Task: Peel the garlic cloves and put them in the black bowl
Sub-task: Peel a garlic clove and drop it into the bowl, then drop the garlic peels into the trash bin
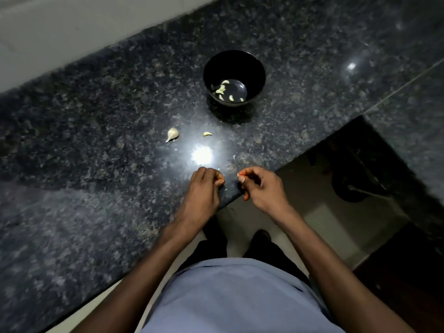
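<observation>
Garlic bit (238, 175) sits pinched in my right hand (260, 187), near the counter (96, 140) edge; my left hand (205, 188) beside it curls, grip unclear.

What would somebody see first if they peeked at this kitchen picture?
Probably the bright glare of light on the dark speckled counter, just ahead of the two hands. Beyond it stands the black bowl with several pale peeled cloves inside. The right hand pinches something small and pale at the counter's edge, and the left hand is curled beside it.
</observation>
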